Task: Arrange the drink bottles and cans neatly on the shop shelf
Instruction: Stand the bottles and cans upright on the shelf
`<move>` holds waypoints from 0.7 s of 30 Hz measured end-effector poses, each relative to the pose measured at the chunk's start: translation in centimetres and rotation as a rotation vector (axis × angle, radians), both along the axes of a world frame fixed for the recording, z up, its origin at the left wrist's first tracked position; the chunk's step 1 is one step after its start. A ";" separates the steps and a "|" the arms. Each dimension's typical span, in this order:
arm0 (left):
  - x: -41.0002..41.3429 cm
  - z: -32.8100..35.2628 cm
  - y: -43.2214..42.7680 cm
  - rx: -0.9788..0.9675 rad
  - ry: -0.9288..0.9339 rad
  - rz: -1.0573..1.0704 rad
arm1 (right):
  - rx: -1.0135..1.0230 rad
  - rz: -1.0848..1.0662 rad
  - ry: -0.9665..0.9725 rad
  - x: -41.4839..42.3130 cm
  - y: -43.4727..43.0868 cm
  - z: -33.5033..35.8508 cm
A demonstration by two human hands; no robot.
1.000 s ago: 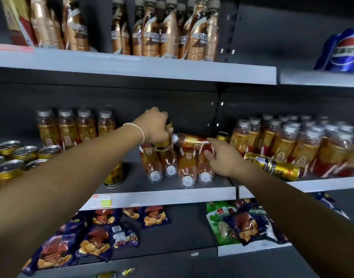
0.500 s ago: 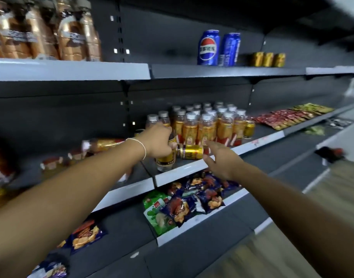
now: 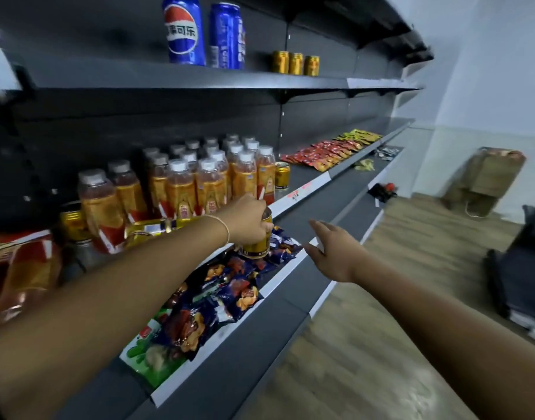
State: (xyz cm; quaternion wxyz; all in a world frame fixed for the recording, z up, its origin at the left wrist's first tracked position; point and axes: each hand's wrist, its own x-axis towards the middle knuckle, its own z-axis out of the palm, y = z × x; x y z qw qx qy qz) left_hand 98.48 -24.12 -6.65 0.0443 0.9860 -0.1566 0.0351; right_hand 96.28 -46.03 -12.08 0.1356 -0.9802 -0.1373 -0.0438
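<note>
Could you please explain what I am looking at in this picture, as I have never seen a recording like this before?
There is no machine here. A person wears a wide-angle camera on the head, so the single view looks forward and down along both bare arms at shop shelving. The left hand, with a thin bracelet at the wrist, grips a gold can from above, near the front edge of the middle shelf. The right hand is open, fingers spread, and holds nothing. On the middle shelf stand rows of orange drink bottles with pale caps, a standing gold can beside them, and a lying gold can in front. Further along lie red sachets. The shelf above carries two blue Pepsi cans and three small gold cans. Snack packets lie on the shelf below.
</note>
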 end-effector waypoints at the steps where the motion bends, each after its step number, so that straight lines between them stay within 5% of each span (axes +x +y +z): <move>1: 1.3 -0.2 -0.7 -0.007 -0.006 -0.016 | -0.004 -0.013 0.005 0.8 -0.5 -0.2; 10: 13.3 -1.2 -5.0 -0.061 0.019 -0.090 | -0.075 -0.063 0.029 11.8 -2.5 -0.6; 21: 24.5 5.5 -8.5 -0.141 -0.142 -0.149 | -0.196 -0.056 -0.060 23.1 -3.1 4.3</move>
